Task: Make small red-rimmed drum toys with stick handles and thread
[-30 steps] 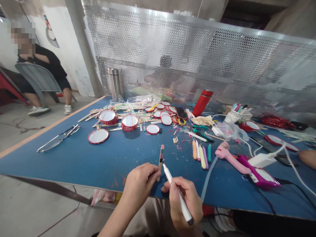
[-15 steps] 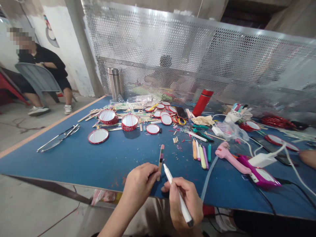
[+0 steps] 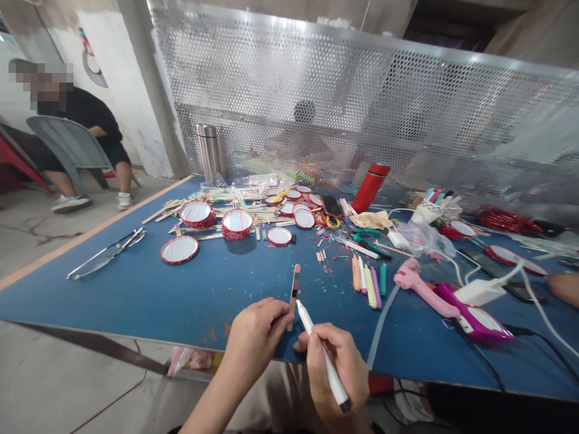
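Observation:
My left hand [image 3: 254, 339] is closed in a pinch on the lower end of a flat wooden craft stick [image 3: 295, 288] with coloured bands, which lies on the blue table [image 3: 149, 289] pointing away from me. My right hand [image 3: 337, 363] is wrapped round a white marker pen [image 3: 322, 355]. The pen's tip touches or nearly touches the stick just above my left fingers. Both hands are at the table's near edge.
Round red-rimmed discs [image 3: 179, 249] and loose sticks lie at the middle back. Several coloured markers [image 3: 368, 279], a pink glue gun [image 3: 423, 289] and cables lie right. Metal tongs [image 3: 106, 253] lie left. A steel flask [image 3: 210, 154] and red bottle [image 3: 371, 187] stand by the perforated screen. A person sits far left.
My right hand and the pen have shifted slightly left toward the stick. The left hand and the stick have stayed in place.

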Demonstrator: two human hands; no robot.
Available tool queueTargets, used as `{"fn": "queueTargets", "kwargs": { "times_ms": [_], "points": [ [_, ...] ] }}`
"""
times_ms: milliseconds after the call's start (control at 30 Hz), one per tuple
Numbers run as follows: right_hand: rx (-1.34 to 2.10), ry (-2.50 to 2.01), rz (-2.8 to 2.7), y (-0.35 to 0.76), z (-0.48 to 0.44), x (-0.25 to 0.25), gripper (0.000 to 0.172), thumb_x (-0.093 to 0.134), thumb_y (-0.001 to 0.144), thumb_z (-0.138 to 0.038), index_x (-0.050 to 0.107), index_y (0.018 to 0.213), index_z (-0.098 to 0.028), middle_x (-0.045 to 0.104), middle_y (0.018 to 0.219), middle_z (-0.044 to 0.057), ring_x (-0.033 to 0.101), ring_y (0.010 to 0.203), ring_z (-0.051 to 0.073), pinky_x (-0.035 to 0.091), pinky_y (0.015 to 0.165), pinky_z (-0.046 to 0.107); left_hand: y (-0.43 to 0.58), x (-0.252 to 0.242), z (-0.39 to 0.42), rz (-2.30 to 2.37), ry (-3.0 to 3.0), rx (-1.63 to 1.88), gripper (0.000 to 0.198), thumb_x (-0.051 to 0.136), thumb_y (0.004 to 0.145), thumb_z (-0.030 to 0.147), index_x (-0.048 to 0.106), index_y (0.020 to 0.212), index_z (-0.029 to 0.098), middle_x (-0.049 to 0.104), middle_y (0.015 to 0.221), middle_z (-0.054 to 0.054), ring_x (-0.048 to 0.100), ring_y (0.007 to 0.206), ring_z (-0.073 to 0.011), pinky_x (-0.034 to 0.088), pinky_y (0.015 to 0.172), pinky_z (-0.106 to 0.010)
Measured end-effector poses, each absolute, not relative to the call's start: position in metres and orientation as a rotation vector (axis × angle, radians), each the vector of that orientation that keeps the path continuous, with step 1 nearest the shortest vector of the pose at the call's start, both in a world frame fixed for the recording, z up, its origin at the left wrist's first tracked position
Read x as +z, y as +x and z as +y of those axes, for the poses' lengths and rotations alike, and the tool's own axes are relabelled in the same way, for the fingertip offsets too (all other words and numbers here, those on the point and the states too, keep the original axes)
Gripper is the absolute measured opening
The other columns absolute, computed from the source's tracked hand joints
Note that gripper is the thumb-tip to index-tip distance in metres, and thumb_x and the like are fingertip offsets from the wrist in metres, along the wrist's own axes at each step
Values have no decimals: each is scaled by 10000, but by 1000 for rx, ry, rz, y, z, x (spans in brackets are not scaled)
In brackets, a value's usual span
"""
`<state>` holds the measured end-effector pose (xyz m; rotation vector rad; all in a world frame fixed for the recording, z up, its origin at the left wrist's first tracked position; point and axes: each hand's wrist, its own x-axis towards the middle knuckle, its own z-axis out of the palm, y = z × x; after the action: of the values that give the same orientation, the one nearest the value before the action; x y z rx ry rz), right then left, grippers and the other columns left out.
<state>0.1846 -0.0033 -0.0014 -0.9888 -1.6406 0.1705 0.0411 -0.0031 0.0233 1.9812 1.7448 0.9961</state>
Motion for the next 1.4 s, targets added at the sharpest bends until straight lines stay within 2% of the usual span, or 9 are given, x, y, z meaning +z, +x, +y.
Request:
{"fn": "queueTargets", "kwargs": {
  "times_ms": [300,600,733,900,1133,1400],
  "points": [
    [115,-948,-1733,188,-1,5,91,518,854,-216,584,791,-210,665,593,-32,647,534,121,515,569,218,41,24,-4,1723,1967,996,159,533,866,186,673,794,203,710,738,7,651,699,-138,445,616,-202],
    [223,-999,-1563,184,-7,1,60,527,858,-196,583,842,-205,667,605,-27,651,531,129,514,566,232,41,24,-3,1732,1964,1003,171,542,856,173,663,737,195,692,706,9,635,677,-134,433,603,-200],
    [252,-1000,-1594,184,-7,3,70,523,856,-227,584,828,-207,667,614,-20,656,573,139,520,594,243,41,25,-3,1725,1940,990,158,546,858,169,682,784,200,699,727,10,643,701,-135,439,620,-196],
    [163,-974,-1734,187,-3,3,123,518,859,-252,593,770,-214,660,585,-21,641,531,131,514,576,233,42,25,-3,1729,1947,983,163,541,862,184,684,784,192,704,734,-2,648,700,-140,444,618,-198],
    [193,-1028,-1580,185,-5,-3,74,514,871,-213,580,839,-199,670,593,-22,649,494,130,511,532,225,42,27,-3,1743,1977,993,180,540,852,174,662,722,195,692,690,9,633,661,-134,423,583,-194],
    [185,-950,-1681,187,-4,4,76,516,851,-200,576,805,-206,660,583,-21,642,524,131,516,554,229,42,23,-2,1722,1931,991,173,533,869,194,682,781,198,699,738,2,642,704,-139,443,632,-205]
  ]
}}
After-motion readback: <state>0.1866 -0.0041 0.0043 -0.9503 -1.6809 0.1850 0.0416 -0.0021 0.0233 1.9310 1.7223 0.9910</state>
